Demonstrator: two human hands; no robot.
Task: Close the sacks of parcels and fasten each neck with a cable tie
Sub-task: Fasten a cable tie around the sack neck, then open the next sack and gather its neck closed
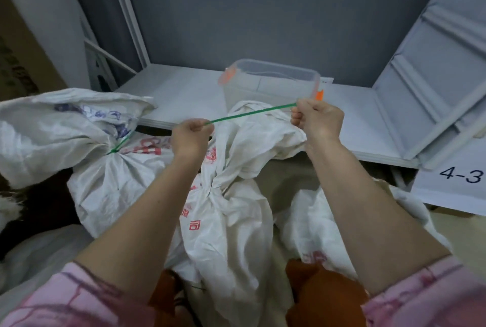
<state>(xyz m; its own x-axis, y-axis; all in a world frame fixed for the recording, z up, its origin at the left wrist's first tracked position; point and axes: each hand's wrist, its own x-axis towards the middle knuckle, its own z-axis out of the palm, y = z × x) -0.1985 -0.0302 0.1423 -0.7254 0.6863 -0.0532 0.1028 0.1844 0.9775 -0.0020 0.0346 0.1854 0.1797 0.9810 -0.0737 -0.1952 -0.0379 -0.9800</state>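
- Above the middle sack (pixel 231 195), both hands hold one green cable tie (pixel 252 113) stretched straight between them: left hand (pixel 190 133) fisted on the near-left end, right hand (pixel 317 119) fisted on the far-right end. Both grips closed on the tie; fingertips hidden, so exact pinch unclear.
- Tie is in the air, not round any neck yet. Middle sack's neck looks twisted and loosely bunched below the hands, unfastened.
- Left sack (pixel 79 142) is already done: a green tie (pixel 119 146) cinches its neck, tail sticking up.
- Third sack (pixel 315 221) lies near right, neck not visible; cannot tell if closed.
- Risk: nobody holds the twisted neck, so stiff woven fabric may spring open before the tie goes round.
- Risk: tie fed into its head the wrong way round will not ratchet; thin strip, head too small to make out.
- Risk: tie looped too high on slippery fabric could slide off the bunched top; too loose and parcels spill.
- Risk: a slick strip may slip from the fists under a hard pull.
- Materials: sacks are white woven plastic, crinkly, floppy, red print on middle, blue on left. Tie is thin, flexible, smooth plastic.
- Far side: clear plastic tub (pixel 271 82), rounded corners, orange clips, on a pale flat shelf (pixel 178 90). Paper label reading 4-3 (pixel 461 175) at right.
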